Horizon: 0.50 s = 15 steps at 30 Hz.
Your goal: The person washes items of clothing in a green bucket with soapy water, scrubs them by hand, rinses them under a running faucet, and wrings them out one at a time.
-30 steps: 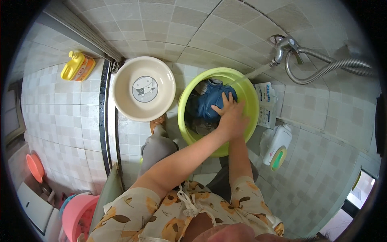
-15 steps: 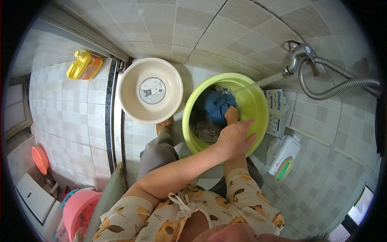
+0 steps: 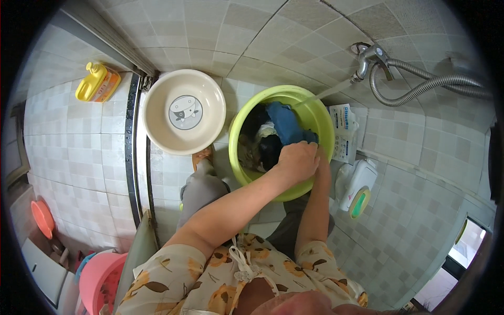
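Note:
A wet blue cloth (image 3: 286, 125), perhaps a garment, is stretched up inside a lime-green tub (image 3: 329, 131). My left hand (image 3: 298, 161) crosses in front and is closed on the cloth's near end. Close against it on the right, my right hand (image 3: 322, 158) grips the same end, its fingers partly hidden behind the left. Dark and greyish wet laundry (image 3: 251, 149) lies lower in the tub, below the blue cloth. From the wall tap (image 3: 367, 63) a stream of water (image 3: 328, 92) runs into the tub's far side.
A cream basin (image 3: 220, 113) with a cow picture stands left of the tub. Right of it are a white printed packet (image 3: 344, 134) and a white bottle (image 3: 358, 184). A yellow jug (image 3: 98, 83) sits beyond the door track. A pink tub (image 3: 97, 281) is at lower left.
My left hand, spread above my right before, has closed on the blue cloth. The bunched cloth is now drawn out longer, and my right hand has shifted rightward toward the tub's rim.

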Motion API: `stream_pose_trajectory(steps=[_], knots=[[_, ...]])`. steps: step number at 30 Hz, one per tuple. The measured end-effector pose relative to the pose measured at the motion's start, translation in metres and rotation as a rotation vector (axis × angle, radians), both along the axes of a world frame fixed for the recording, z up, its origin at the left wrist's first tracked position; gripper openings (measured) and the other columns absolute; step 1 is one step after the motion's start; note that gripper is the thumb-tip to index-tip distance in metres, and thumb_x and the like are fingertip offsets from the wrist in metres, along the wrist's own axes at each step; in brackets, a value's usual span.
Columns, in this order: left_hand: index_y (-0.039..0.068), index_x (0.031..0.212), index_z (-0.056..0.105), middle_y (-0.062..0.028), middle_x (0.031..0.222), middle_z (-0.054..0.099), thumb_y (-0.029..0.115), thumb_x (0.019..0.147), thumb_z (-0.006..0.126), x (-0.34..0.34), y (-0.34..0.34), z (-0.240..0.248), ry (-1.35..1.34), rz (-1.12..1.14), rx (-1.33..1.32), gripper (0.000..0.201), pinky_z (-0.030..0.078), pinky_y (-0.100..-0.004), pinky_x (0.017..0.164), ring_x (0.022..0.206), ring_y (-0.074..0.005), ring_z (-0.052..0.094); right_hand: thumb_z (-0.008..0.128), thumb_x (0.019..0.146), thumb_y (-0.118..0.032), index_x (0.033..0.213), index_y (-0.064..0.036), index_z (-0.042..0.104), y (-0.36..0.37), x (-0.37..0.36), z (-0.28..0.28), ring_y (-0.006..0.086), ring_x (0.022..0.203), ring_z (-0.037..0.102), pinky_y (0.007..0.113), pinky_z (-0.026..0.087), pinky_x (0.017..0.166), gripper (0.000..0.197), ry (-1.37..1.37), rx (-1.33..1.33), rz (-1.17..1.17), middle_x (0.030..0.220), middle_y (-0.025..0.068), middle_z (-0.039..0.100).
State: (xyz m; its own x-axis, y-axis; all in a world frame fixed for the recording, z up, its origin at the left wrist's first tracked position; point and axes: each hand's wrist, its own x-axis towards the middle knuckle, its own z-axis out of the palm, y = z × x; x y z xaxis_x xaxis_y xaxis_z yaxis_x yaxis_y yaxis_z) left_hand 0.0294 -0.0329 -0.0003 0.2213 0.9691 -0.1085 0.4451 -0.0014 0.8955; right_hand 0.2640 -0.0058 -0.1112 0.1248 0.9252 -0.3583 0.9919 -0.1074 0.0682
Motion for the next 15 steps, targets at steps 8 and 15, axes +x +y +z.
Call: stream_pose_trajectory(steps=[8, 15], knots=[[0.003, 0.102, 0.06, -0.0139, 0.081, 0.063, 0.032, 0.083, 0.059, -0.002, -0.004, -0.003, 0.072, -0.027, 0.008, 0.034, 0.052, -0.0403, 0.063, 0.075, -0.0297, 0.065, 0.055, 0.087, -0.049, 0.135, 0.0028, 0.035, 0.008, -0.089, 0.05, 0.0399, 0.116, 0.047, 0.043, 0.038, 0.098, 0.073, 0.457, 0.332, 0.344, 0.132, 0.0272, 0.042], [0.005, 0.1, 0.061, -0.0119, 0.083, 0.063, 0.035, 0.082, 0.06, -0.004, -0.001, 0.013, 0.183, -0.05, 0.069, 0.034, 0.052, -0.036, 0.058, 0.071, -0.027, 0.065, 0.046, 0.087, -0.058, 0.131, 0.0058, 0.041, 0.01, -0.1, -0.124, 0.0423, 0.117, 0.046, 0.045, 0.037, 0.1, 0.078, 0.018, -0.458, 0.271, 0.13, 0.0294, 0.045]])
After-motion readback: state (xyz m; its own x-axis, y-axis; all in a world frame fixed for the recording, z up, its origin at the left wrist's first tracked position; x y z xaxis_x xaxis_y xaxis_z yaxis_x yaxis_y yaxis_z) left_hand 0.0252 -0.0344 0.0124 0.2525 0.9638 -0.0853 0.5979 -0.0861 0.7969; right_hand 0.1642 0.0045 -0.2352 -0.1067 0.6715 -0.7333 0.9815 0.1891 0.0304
